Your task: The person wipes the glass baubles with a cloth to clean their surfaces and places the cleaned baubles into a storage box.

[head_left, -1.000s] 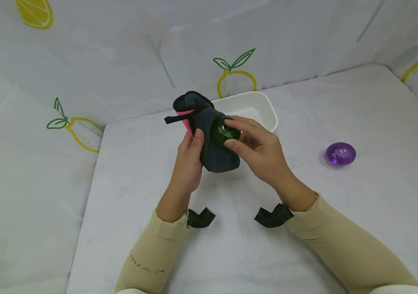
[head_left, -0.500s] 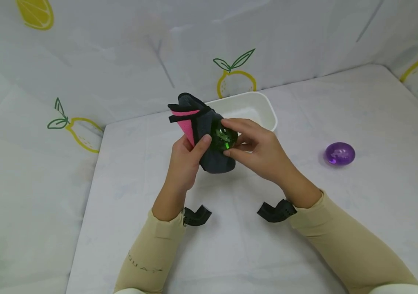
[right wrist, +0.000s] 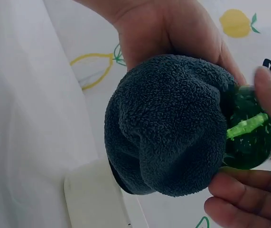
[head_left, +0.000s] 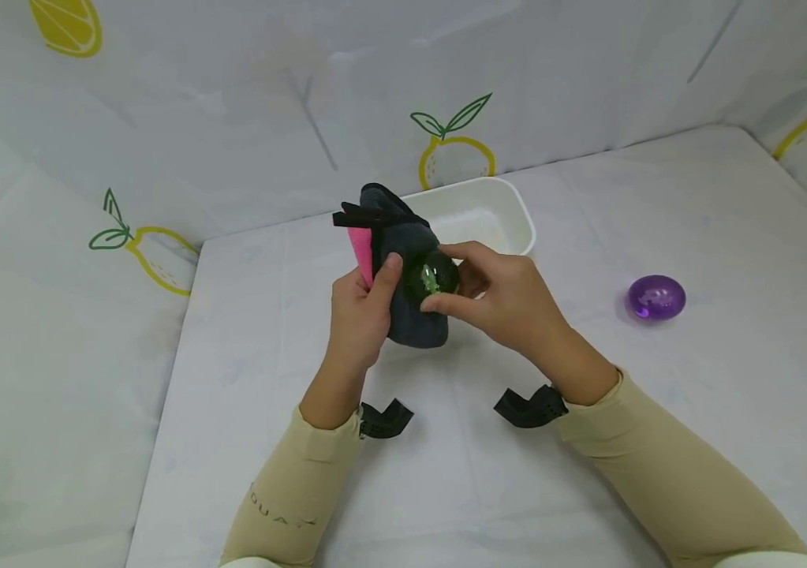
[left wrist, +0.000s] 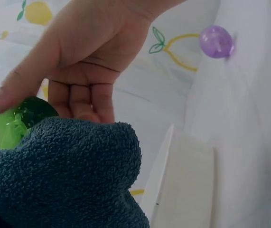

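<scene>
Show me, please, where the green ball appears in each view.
Head: the green ball is just right of centre, in the right hand.
Left wrist: the green ball is near the left edge, around mid-height.
Right wrist: the green ball is toward the right, around mid-height.
Shared landmark: the dark cloth, next to it in each.

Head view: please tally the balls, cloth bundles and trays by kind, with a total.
Balls: 2 (glossy see-through green ball, glossy see-through purple ball)
Cloth bundles: 1 (dark grey terry cloth bundle, pink showing)
Trays: 1 (white rectangular plastic-looking tray)
Total: 4
</scene>
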